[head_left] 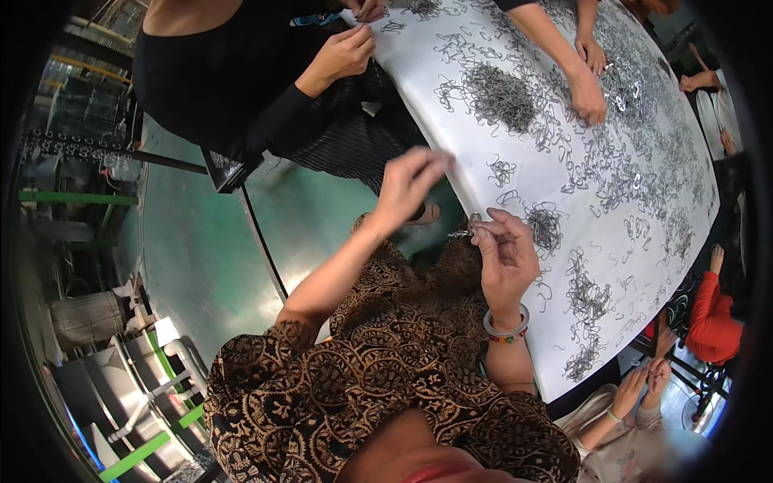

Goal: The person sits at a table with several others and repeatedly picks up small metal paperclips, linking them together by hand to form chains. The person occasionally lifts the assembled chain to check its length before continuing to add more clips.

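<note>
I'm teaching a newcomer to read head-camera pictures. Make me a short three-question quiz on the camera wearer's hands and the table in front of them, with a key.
1. Which of the wearer's hands pinches small metal pieces between thumb and fingers?

2. True or false: the wearer's left hand is apart from the large wire pile on the white table.

3. Fill in the blank: next to the pale bangle, the wearer has a bracelet of coloured ____.

Key:
1. The right hand.
2. True.
3. Beads.
</note>
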